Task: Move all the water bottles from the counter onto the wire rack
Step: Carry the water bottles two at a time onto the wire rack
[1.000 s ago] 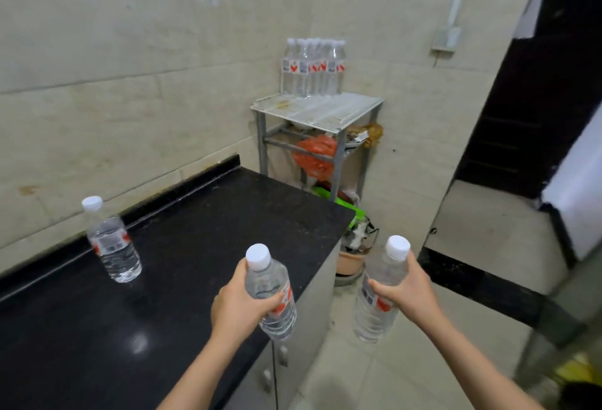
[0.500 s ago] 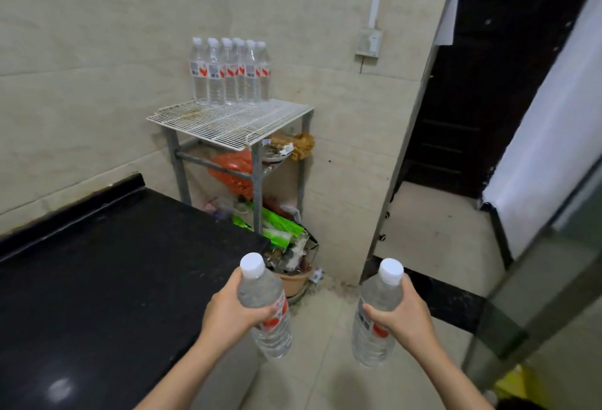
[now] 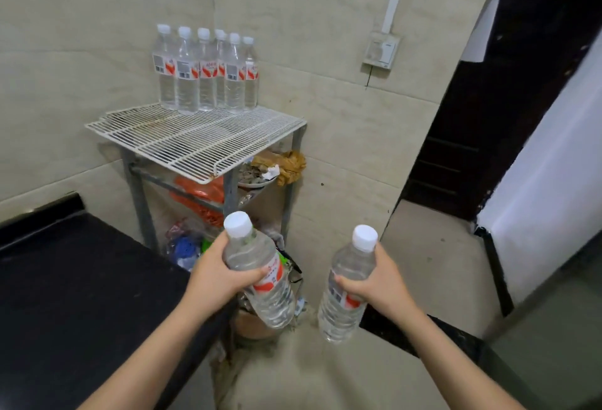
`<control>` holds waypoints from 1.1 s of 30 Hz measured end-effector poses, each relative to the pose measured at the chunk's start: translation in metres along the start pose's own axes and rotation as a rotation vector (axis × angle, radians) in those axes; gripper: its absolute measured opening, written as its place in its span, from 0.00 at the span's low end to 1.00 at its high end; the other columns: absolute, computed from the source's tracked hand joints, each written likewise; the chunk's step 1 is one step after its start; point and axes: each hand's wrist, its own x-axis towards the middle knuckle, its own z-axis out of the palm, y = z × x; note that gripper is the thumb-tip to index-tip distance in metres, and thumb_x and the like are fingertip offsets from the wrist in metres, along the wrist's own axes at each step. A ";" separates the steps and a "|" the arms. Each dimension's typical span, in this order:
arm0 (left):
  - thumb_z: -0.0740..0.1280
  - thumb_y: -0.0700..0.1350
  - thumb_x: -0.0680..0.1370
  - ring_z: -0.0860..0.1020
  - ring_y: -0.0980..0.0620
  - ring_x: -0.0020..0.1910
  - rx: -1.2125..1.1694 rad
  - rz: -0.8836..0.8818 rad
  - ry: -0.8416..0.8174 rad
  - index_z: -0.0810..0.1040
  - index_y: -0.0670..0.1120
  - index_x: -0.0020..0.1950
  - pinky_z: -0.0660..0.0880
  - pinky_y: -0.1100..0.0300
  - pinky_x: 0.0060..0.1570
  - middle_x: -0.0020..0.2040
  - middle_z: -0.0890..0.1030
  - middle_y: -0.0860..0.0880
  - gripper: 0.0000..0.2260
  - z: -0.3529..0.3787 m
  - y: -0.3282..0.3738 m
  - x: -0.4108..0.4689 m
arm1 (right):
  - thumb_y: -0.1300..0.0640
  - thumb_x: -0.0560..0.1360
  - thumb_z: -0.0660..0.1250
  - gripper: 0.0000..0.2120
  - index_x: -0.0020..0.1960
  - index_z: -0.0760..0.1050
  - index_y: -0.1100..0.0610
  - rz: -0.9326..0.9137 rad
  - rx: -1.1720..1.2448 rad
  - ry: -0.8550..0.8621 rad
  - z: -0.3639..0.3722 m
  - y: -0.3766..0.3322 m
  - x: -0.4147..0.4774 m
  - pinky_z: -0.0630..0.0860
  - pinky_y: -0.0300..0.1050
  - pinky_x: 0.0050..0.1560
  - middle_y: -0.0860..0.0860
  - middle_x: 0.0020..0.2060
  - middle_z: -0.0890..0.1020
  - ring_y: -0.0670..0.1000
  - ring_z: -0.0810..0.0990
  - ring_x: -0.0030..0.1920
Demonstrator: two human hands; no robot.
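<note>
My left hand (image 3: 217, 274) grips a clear water bottle (image 3: 260, 274) with a white cap and a red label, tilted a little, just past the corner of the black counter (image 3: 71, 279). In my right hand (image 3: 379, 282) is a second, near-upright water bottle (image 3: 345, 298), held over the floor. Ahead stands the white wire rack (image 3: 198, 140) on grey metal legs. Several water bottles (image 3: 207, 74) stand in a tight row at its back edge against the wall. The rack's front part is bare wire.
Under the rack sit orange bags (image 3: 202, 196), a dish with scraps (image 3: 257, 176), a brown bag (image 3: 290, 163) and clutter on the floor. A wall switch (image 3: 381, 52) is at the upper right. A dark doorway (image 3: 508, 109) opens to the right, past a low black threshold (image 3: 420, 328).
The view has moved closer to the rack and swung right, so the lone bottle on the counter has left the view. Both hands still carry their bottles, now nearer the rack.
</note>
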 end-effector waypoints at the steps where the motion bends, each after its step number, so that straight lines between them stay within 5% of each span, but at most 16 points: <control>1: 0.78 0.43 0.58 0.80 0.58 0.46 -0.038 0.024 0.005 0.74 0.56 0.48 0.77 0.53 0.54 0.47 0.81 0.56 0.24 0.000 0.007 0.018 | 0.53 0.58 0.78 0.26 0.51 0.69 0.46 -0.019 0.000 0.003 -0.002 -0.009 0.018 0.75 0.48 0.57 0.45 0.48 0.80 0.50 0.79 0.52; 3: 0.78 0.44 0.56 0.80 0.58 0.46 -0.086 0.087 0.016 0.74 0.56 0.48 0.77 0.54 0.53 0.47 0.81 0.55 0.24 -0.004 0.021 0.052 | 0.49 0.56 0.77 0.30 0.54 0.69 0.49 -0.045 0.005 0.030 -0.006 -0.027 0.051 0.75 0.48 0.54 0.47 0.48 0.80 0.49 0.79 0.51; 6: 0.75 0.53 0.50 0.81 0.59 0.45 -0.150 0.172 0.074 0.75 0.56 0.48 0.77 0.60 0.47 0.47 0.82 0.54 0.27 -0.016 0.040 0.093 | 0.58 0.61 0.77 0.25 0.53 0.70 0.49 -0.102 0.055 0.077 -0.013 -0.050 0.092 0.74 0.42 0.50 0.42 0.44 0.79 0.44 0.79 0.47; 9: 0.76 0.47 0.52 0.82 0.62 0.41 -0.251 0.267 0.154 0.74 0.55 0.46 0.79 0.67 0.40 0.40 0.84 0.58 0.25 -0.029 0.056 0.126 | 0.60 0.62 0.77 0.27 0.57 0.71 0.52 -0.154 0.121 0.151 -0.018 -0.070 0.125 0.74 0.45 0.53 0.42 0.46 0.79 0.48 0.79 0.50; 12: 0.76 0.36 0.59 0.82 0.62 0.39 -0.316 0.322 0.246 0.73 0.53 0.46 0.78 0.70 0.38 0.38 0.84 0.62 0.22 -0.049 0.067 0.153 | 0.65 0.62 0.76 0.23 0.49 0.71 0.46 -0.226 0.203 0.191 -0.019 -0.090 0.159 0.75 0.49 0.57 0.42 0.45 0.78 0.50 0.79 0.50; 14: 0.77 0.42 0.57 0.82 0.61 0.40 -0.340 0.362 0.304 0.74 0.53 0.46 0.80 0.67 0.39 0.39 0.84 0.60 0.22 -0.066 0.072 0.168 | 0.67 0.62 0.75 0.23 0.46 0.70 0.45 -0.296 0.235 0.187 -0.017 -0.106 0.184 0.76 0.49 0.56 0.42 0.45 0.79 0.49 0.79 0.49; 16: 0.78 0.47 0.53 0.83 0.59 0.38 -0.370 0.379 0.370 0.73 0.53 0.46 0.80 0.64 0.37 0.37 0.84 0.58 0.25 -0.079 0.080 0.179 | 0.67 0.62 0.75 0.23 0.46 0.70 0.46 -0.380 0.260 0.187 -0.014 -0.122 0.210 0.76 0.44 0.54 0.42 0.44 0.79 0.45 0.79 0.46; 19: 0.73 0.42 0.65 0.81 0.61 0.30 -0.399 0.375 0.511 0.71 0.50 0.45 0.78 0.68 0.30 0.29 0.82 0.58 0.14 -0.105 0.077 0.195 | 0.67 0.61 0.77 0.24 0.46 0.70 0.46 -0.486 0.323 0.164 -0.006 -0.147 0.249 0.76 0.31 0.45 0.40 0.43 0.78 0.36 0.80 0.41; 20: 0.75 0.48 0.64 0.81 0.61 0.29 -0.393 0.363 0.540 0.72 0.48 0.47 0.77 0.69 0.29 0.31 0.82 0.56 0.16 -0.118 0.073 0.198 | 0.65 0.59 0.78 0.25 0.46 0.70 0.46 -0.521 0.366 0.151 -0.003 -0.156 0.263 0.76 0.29 0.44 0.41 0.43 0.78 0.35 0.80 0.40; 23: 0.78 0.64 0.44 0.82 0.59 0.32 -0.351 0.294 0.702 0.70 0.36 0.63 0.75 0.71 0.27 0.54 0.81 0.39 0.55 -0.156 0.062 0.202 | 0.56 0.55 0.76 0.23 0.47 0.71 0.46 -0.600 0.477 0.103 0.008 -0.183 0.319 0.78 0.33 0.46 0.43 0.45 0.80 0.40 0.81 0.45; 26: 0.77 0.64 0.42 0.83 0.56 0.37 -0.324 0.253 0.874 0.67 0.37 0.67 0.78 0.68 0.32 0.62 0.76 0.36 0.59 -0.174 0.057 0.202 | 0.59 0.58 0.75 0.22 0.47 0.70 0.47 -0.682 0.533 -0.006 0.030 -0.216 0.387 0.78 0.33 0.45 0.44 0.46 0.80 0.39 0.81 0.44; 29: 0.78 0.64 0.44 0.83 0.53 0.44 -0.275 0.229 1.045 0.70 0.40 0.66 0.80 0.65 0.37 0.60 0.78 0.40 0.55 -0.167 0.056 0.204 | 0.61 0.62 0.76 0.22 0.49 0.69 0.48 -0.718 0.457 -0.102 0.067 -0.239 0.461 0.79 0.40 0.48 0.43 0.45 0.79 0.39 0.81 0.43; 31: 0.77 0.58 0.57 0.82 0.52 0.46 -0.274 0.257 1.143 0.74 0.48 0.60 0.80 0.66 0.37 0.57 0.79 0.43 0.34 -0.157 0.058 0.209 | 0.55 0.60 0.76 0.26 0.54 0.70 0.50 -0.715 0.360 -0.136 0.097 -0.247 0.504 0.78 0.52 0.55 0.48 0.49 0.80 0.49 0.81 0.49; 33: 0.71 0.43 0.70 0.82 0.56 0.40 -0.233 0.279 1.247 0.73 0.54 0.50 0.80 0.66 0.37 0.52 0.80 0.45 0.13 -0.146 0.058 0.216 | 0.52 0.61 0.76 0.32 0.61 0.68 0.54 -0.716 0.256 -0.185 0.125 -0.251 0.535 0.75 0.53 0.58 0.52 0.56 0.78 0.54 0.78 0.55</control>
